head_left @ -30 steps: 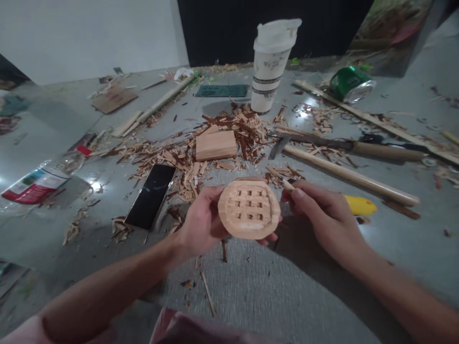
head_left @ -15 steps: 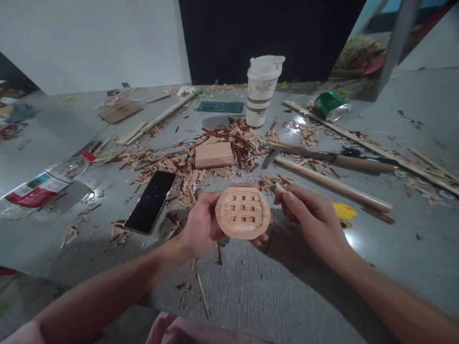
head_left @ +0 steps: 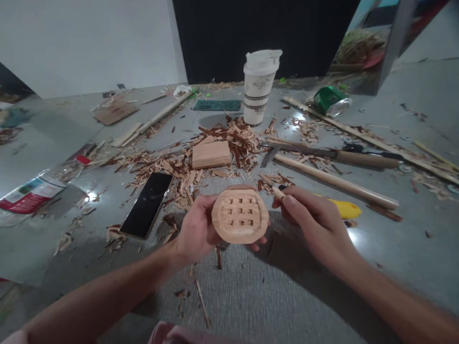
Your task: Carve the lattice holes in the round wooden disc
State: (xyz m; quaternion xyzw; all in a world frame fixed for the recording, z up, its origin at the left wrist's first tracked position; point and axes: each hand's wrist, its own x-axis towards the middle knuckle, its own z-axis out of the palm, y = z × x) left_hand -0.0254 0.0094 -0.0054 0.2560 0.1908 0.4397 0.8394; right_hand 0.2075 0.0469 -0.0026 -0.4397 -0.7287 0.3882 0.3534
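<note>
Little has changed: left hand (head_left: 199,225) holds the wooden disc (head_left: 241,215), right hand (head_left: 317,219) pinches a stick (head_left: 278,192) at its two o'clock. Carving seems paused.

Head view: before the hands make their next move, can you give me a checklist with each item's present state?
1. Disc held: ok. The left hand grips the disc, its carved face toward the camera.
2. Wooden piece held: ok. The right hand pinches the wooden piece between thumb and fingers.
3. Wooden piece fully visible: not ok. Only its tip shows past the fingers.
4. Wooden piece apart from disc: ok. A gap shows between them.
5. Phone apart from left hand: ok. The phone lies to that hand's left.
6. Right hand apart from the yellow thing: cannot tell. The hand partly hides it.
</note>
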